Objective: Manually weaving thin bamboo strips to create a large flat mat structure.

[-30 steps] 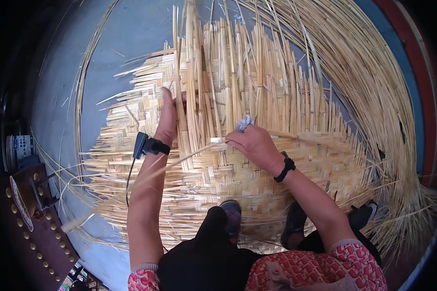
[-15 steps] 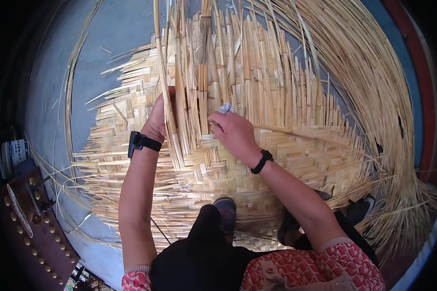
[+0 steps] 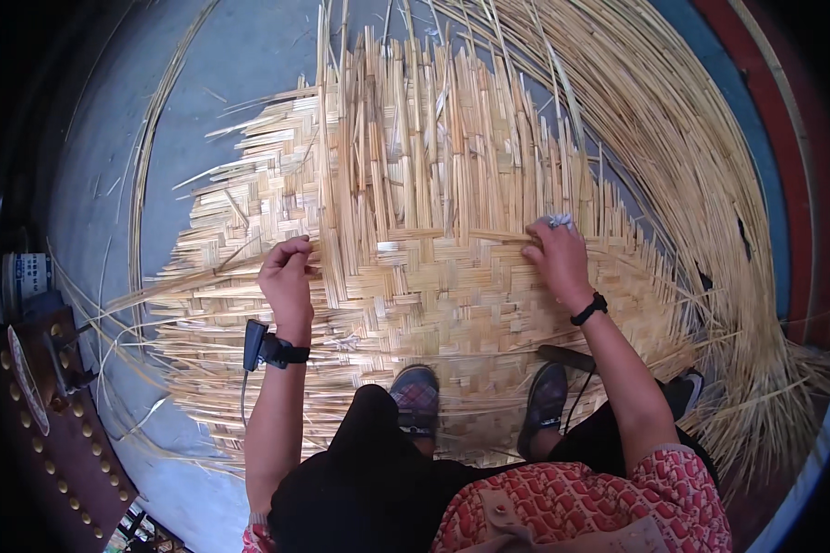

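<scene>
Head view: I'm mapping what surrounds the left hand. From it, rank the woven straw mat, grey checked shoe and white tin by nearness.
1. Woven straw mat, under the left hand.
2. Grey checked shoe, lower right.
3. White tin, far left edge.

The left hand curls its fingertips under the woven mat, so its grip is hidden. A small pale thing at the right hand is too small to tell.
</scene>
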`<action>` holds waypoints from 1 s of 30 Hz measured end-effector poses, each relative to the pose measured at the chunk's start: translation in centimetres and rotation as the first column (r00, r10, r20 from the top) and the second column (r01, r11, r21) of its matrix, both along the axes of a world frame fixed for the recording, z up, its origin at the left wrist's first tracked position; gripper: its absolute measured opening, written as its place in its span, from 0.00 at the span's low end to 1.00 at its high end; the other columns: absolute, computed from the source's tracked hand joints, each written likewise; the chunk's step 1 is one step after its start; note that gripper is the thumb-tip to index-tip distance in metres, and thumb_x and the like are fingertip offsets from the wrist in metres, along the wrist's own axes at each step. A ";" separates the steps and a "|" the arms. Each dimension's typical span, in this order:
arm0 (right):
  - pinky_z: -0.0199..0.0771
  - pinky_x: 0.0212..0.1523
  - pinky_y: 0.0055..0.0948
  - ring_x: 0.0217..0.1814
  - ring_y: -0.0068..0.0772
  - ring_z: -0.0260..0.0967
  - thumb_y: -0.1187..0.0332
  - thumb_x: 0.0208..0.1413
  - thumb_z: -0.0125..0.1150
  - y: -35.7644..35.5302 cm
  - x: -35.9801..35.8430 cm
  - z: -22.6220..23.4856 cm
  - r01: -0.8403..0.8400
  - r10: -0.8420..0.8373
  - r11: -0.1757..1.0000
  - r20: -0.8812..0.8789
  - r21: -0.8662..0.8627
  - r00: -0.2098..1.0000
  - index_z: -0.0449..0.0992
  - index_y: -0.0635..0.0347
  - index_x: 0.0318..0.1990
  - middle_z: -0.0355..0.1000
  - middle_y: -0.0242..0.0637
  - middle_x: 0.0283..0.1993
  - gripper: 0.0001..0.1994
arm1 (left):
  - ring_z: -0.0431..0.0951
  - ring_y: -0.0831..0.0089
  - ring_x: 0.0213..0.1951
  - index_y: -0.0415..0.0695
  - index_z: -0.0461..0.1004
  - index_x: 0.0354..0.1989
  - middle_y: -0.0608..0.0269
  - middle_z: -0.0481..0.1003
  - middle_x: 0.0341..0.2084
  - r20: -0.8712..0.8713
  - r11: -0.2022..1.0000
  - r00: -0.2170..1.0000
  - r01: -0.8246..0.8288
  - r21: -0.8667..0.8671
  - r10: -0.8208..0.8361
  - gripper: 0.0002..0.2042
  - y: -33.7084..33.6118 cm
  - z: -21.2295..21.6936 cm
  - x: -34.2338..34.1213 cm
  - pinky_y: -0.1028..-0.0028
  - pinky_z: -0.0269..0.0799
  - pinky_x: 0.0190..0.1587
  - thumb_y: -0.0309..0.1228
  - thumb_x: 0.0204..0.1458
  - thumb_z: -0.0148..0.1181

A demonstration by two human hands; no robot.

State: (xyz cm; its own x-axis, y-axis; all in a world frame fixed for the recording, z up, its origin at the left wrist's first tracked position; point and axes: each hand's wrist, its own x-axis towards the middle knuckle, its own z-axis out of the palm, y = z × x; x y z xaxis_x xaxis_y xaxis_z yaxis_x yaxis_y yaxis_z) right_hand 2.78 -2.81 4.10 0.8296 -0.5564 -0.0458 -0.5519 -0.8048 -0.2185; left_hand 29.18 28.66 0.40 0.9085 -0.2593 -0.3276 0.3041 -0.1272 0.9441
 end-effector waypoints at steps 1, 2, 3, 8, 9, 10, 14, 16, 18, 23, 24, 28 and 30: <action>0.69 0.43 0.45 0.43 0.53 0.71 0.66 0.50 0.66 -0.7 0.0 -0.1 -0.068 0.067 0.998 -0.013 -0.017 0.998 0.76 0.56 0.42 0.75 0.45 0.38 0.12 | 0.78 0.75 0.36 0.38 0.77 0.36 0.58 0.79 0.38 -0.056 0.996 0.996 -0.076 -0.043 0.074 0.05 0.1 -0.3 0.3 0.77 0.79 0.37 0.17 0.55 0.55; 0.70 0.42 0.45 0.42 0.53 0.71 0.66 0.49 0.66 -1.0 -0.1 0.0 -0.140 0.139 0.990 -0.026 -0.028 0.990 0.76 0.57 0.40 0.74 0.44 0.38 0.12 | 0.78 0.75 0.36 0.38 0.76 0.36 0.58 0.79 0.38 -0.114 0.984 0.982 -0.158 -0.076 0.149 0.05 0.5 -0.8 0.5 0.77 0.79 0.37 0.17 0.55 0.55; 0.70 0.42 0.45 0.42 0.53 0.71 0.66 0.49 0.66 -1.0 0.4 0.2 -0.160 0.160 0.987 -0.006 -0.022 0.987 0.76 0.57 0.40 0.74 0.44 0.38 0.12 | 0.78 0.75 0.36 0.38 0.76 0.36 0.58 0.79 0.38 -0.094 0.982 0.981 -0.178 -0.070 0.171 0.05 1.1 -1.1 0.8 0.77 0.79 0.37 0.17 0.55 0.55; 0.71 0.36 0.28 0.32 0.26 0.71 0.67 0.54 0.65 -4.6 -0.1 -0.1 0.050 -0.009 0.671 -0.059 0.740 0.998 0.75 0.61 0.34 0.74 0.34 0.30 0.08 | 0.79 0.70 0.34 0.38 0.71 0.41 0.56 0.76 0.37 -0.245 0.898 0.953 -0.259 -0.357 0.177 0.08 -1.2 -3.3 0.1 0.75 0.80 0.33 0.14 0.56 0.50; 0.71 0.35 0.27 0.32 0.24 0.71 0.67 0.54 0.65 -5.1 -0.4 -0.3 0.023 0.034 0.680 -0.063 0.733 0.997 0.75 0.61 0.33 0.73 0.33 0.29 0.07 | 0.80 0.69 0.34 0.38 0.70 0.42 0.56 0.76 0.37 -0.273 0.893 0.948 -0.258 -0.367 0.162 0.08 -1.4 -3.7 0.3 0.76 0.79 0.31 0.14 0.57 0.50; 0.71 0.35 0.26 0.32 0.22 0.71 0.68 0.55 0.64 -5.5 -0.2 -0.4 0.022 0.058 0.695 -0.086 0.718 0.995 0.75 0.62 0.33 0.73 0.32 0.28 0.07 | 0.80 0.69 0.35 0.37 0.70 0.42 0.55 0.76 0.38 -0.251 0.898 0.950 -0.270 -0.347 0.188 0.08 -1.5 -3.7 0.1 0.77 0.78 0.29 0.15 0.57 0.50; 0.70 0.33 0.31 0.29 0.31 0.72 0.68 0.52 0.65 -1.7 4.3 0.3 -0.053 0.157 0.845 -0.152 0.532 0.976 0.74 0.60 0.32 0.73 0.35 0.27 0.06 | 0.81 0.68 0.38 0.37 0.68 0.45 0.55 0.76 0.38 -0.233 0.896 0.923 -0.362 -0.257 0.306 0.09 2.0 -2.7 1.2 0.79 0.72 0.25 0.15 0.58 0.50; 0.70 0.33 0.33 0.31 0.36 0.72 0.68 0.51 0.65 -0.3 5.4 0.3 -0.114 0.214 0.887 -0.180 0.447 0.960 0.74 0.59 0.32 0.74 0.37 0.28 0.07 | 0.81 0.68 0.38 0.37 0.68 0.46 0.54 0.76 0.38 -0.282 0.897 0.909 -0.375 -0.234 0.307 0.09 3.0 -2.8 1.6 0.80 0.70 0.24 0.15 0.58 0.50; 0.70 0.34 0.36 0.32 0.40 0.73 0.67 0.50 0.66 -1.1 5.7 0.3 -0.155 0.241 0.925 -0.218 0.348 0.946 0.74 0.58 0.32 0.74 0.39 0.28 0.07 | 0.81 0.69 0.37 0.38 0.67 0.46 0.53 0.77 0.39 -0.352 0.908 0.897 -0.358 -0.220 0.268 0.09 2.2 -2.8 2.1 0.80 0.66 0.23 0.16 0.58 0.51; 0.70 0.37 0.40 0.38 0.46 0.73 0.62 0.51 0.65 -4.7 5.2 -0.9 -0.136 0.302 0.886 -0.330 0.444 0.894 0.74 0.56 0.33 0.75 0.40 0.32 0.09 | 0.73 0.79 0.26 0.42 0.71 0.43 0.57 0.79 0.35 -0.328 0.935 0.930 -0.254 -0.249 0.166 0.10 1.5 -3.9 2.5 0.82 0.66 0.22 0.15 0.56 0.52; 0.70 0.36 0.40 0.38 0.46 0.73 0.60 0.51 0.66 -4.4 5.9 -1.1 -0.204 0.353 0.872 -0.285 0.444 0.891 0.75 0.56 0.33 0.75 0.40 0.33 0.11 | 0.72 0.81 0.25 0.41 0.73 0.40 0.57 0.80 0.36 -0.279 0.948 0.953 -0.191 -0.253 0.117 0.08 2.8 -3.9 2.5 0.83 0.66 0.23 0.15 0.56 0.51; 0.70 0.36 0.42 0.37 0.44 0.73 0.58 0.51 0.66 -2.2 8.2 -1.8 -0.063 0.278 0.825 -0.306 0.562 0.911 0.75 0.54 0.35 0.75 0.37 0.32 0.11 | 0.73 0.81 0.28 0.38 0.77 0.38 0.53 0.80 0.44 -0.051 0.970 0.987 -0.160 -0.182 0.153 0.07 3.5 -2.2 1.6 0.84 0.67 0.24 0.16 0.58 0.53; 0.70 0.35 0.42 0.36 0.43 0.73 0.58 0.51 0.66 -2.9 6.3 -2.7 -0.165 0.290 0.894 -0.256 0.417 0.922 0.75 0.54 0.35 0.75 0.37 0.31 0.12 | 0.75 0.80 0.32 0.39 0.76 0.41 0.54 0.79 0.44 -0.095 0.975 0.993 -0.095 -0.199 0.077 0.09 2.3 -2.2 1.7 0.84 0.67 0.27 0.14 0.57 0.52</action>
State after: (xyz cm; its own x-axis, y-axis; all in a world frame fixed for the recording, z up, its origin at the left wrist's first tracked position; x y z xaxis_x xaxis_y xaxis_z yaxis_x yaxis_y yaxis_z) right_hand 9.10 -5.69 1.44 0.8410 -0.2413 -0.4842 -0.4524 -0.8045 -0.3849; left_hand 30.87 30.94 -1.84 0.9012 -0.2503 -0.3538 0.3865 0.0947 0.9174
